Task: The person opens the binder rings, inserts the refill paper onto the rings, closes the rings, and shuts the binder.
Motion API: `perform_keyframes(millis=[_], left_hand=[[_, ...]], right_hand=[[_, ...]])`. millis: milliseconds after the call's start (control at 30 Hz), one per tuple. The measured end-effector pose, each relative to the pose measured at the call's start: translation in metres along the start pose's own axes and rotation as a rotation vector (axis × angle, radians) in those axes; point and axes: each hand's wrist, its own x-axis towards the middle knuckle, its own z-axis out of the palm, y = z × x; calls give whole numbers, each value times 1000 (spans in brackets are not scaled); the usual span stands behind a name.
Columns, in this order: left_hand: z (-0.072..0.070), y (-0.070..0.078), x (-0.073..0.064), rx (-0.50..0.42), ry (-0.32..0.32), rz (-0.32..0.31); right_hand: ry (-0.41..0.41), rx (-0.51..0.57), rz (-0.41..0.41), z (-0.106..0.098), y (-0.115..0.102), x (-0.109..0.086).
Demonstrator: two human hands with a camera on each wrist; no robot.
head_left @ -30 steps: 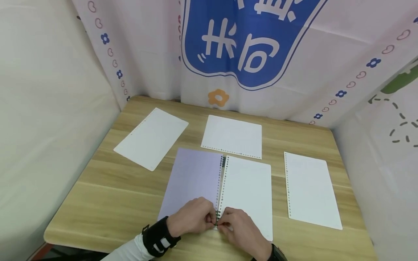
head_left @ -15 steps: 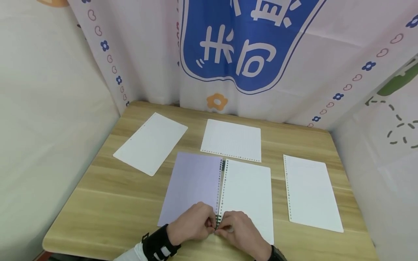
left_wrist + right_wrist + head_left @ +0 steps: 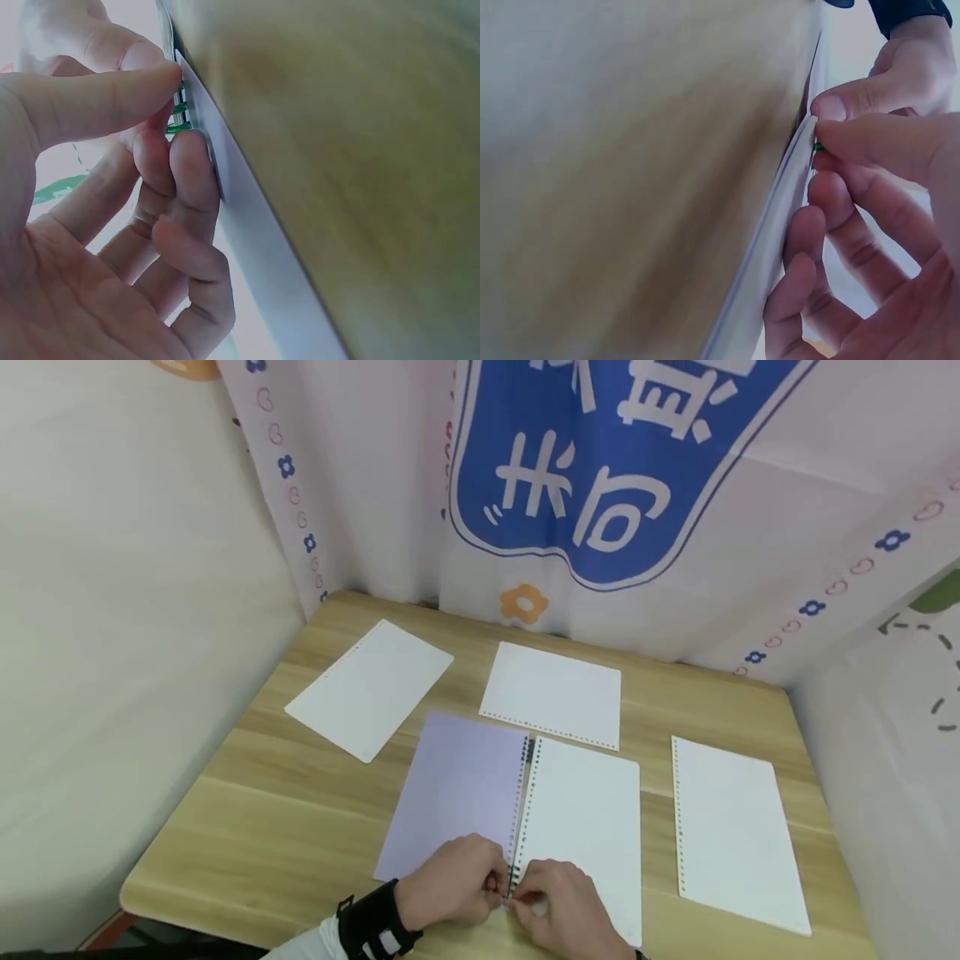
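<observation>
A loose-leaf notebook lies spread on the table, with a lilac cover [image 3: 461,785] at left and a stack of white punched pages [image 3: 588,818] at right. Between them runs its ring spine, whose green binder rings [image 3: 178,118] show at the near end. My left hand [image 3: 457,881] pinches the rings at that end with thumb and forefinger, its other fingers curled against the lilac cover. Fingertip to fingertip with it, my right hand [image 3: 566,906] pinches the same spot from the page side. The fingertips hide most of the rings they hold; a bit of green ring [image 3: 819,147] shows between them.
Loose punched white sheets lie around the notebook: a slanted sheet [image 3: 370,690] at back left, a sideways sheet [image 3: 551,695] behind it, and an upright sheet [image 3: 738,833] at right. A printed curtain [image 3: 390,485] hangs behind the wooden table [image 3: 247,827].
The head view has shifted, so the whole scene sits further right and slightly lower. Both hands stay at the near end of the spine with only small finger movements; the sheets have not moved.
</observation>
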Motion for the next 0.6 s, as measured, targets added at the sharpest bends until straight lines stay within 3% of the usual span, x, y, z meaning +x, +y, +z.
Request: perform_keyframes(millis=[100, 400, 600], left_hand=[[0, -1, -4, 38, 26, 15], [4, 5, -3, 118, 22, 71], [-2, 3, -10, 93, 56, 26]], right_hand=[[-39, 44, 30, -2, -3, 3], [-39, 111, 115, -2, -1, -9], [-94, 122, 133, -3, -4, 1]])
